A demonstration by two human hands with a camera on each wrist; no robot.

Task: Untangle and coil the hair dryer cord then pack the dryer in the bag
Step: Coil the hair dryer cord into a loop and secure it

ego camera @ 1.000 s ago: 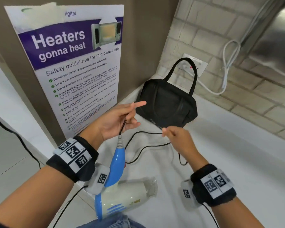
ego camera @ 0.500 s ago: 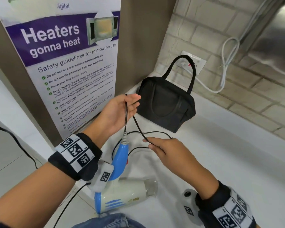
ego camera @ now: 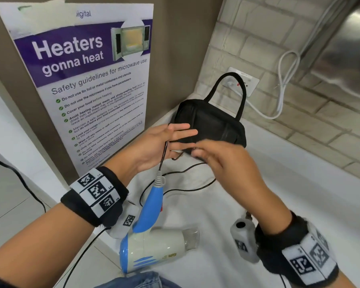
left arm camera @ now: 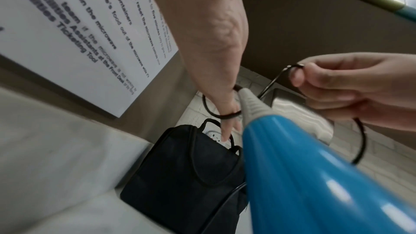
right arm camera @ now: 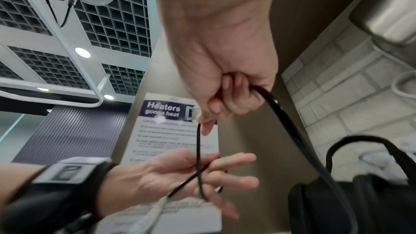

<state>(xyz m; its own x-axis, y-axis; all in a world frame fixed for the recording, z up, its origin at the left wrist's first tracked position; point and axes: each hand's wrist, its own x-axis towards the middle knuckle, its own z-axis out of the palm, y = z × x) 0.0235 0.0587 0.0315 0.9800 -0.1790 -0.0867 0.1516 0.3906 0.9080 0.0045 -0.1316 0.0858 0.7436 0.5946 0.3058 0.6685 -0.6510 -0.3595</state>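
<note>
The hair dryer lies on the white counter (ego camera: 289,204), cream body (ego camera: 154,249) near the front edge and blue handle (ego camera: 152,206) tilted up. Its black cord (ego camera: 185,189) rises from the handle into my left hand (ego camera: 170,140). That hand has straight fingers, with the cord clamped between two of them and looped round one finger (left arm camera: 225,115). My right hand (ego camera: 214,156) is fisted on the cord (right arm camera: 292,131) just in front of the left fingers. Slack cord curves on the counter below. The black bag (ego camera: 212,123) stands behind both hands, handle (ego camera: 237,88) upright; whether it is open is hidden.
A microwave safety poster (ego camera: 87,80) hangs on the brown panel at the left. A wall socket (ego camera: 247,82) with a white cable (ego camera: 283,84) sits on the brick wall behind the bag. A steel appliance (ego camera: 341,55) fills the top right. The counter drops off at the left.
My right hand has come up from the slack on the counter to the left hand, carrying a turn of cord. The left fingers have straightened and spread.
</note>
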